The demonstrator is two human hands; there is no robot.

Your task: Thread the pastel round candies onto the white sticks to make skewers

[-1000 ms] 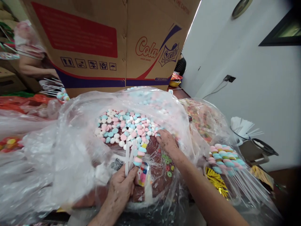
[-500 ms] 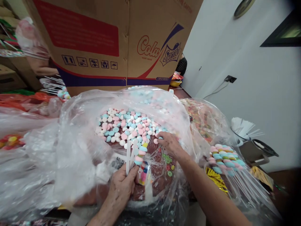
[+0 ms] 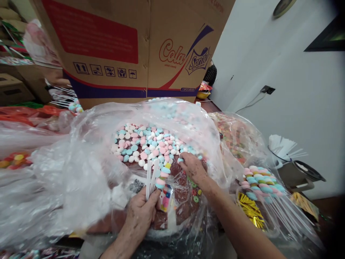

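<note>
My left hand (image 3: 144,208) is closed around several white sticks (image 3: 151,176). One of them carries a stack of pink, blue and yellow candies (image 3: 163,175). At the right edge of a spread of pink, blue and white candies (image 3: 151,144), my right hand (image 3: 192,167) has its fingertips pinched together, with what looks like a pale candy at their tips. The candies lie on a brown surface inside a large clear plastic bag (image 3: 91,144). Green and red ring candies (image 3: 196,190) sit just below my right hand.
A big cardboard carton (image 3: 113,46) stands behind the bag. Finished candy sticks (image 3: 262,181) and gold ties (image 3: 250,210) lie at right, near a grey jug (image 3: 300,176) and white sticks (image 3: 284,145). More plastic bags (image 3: 40,194) cover the left. A person's arm (image 3: 55,76) shows at far left.
The view has shifted slightly, moving the scene a little to the right. My right fingertips have drawn slightly left and down relative to the candies. My left hand keeps its hold on the sticks.
</note>
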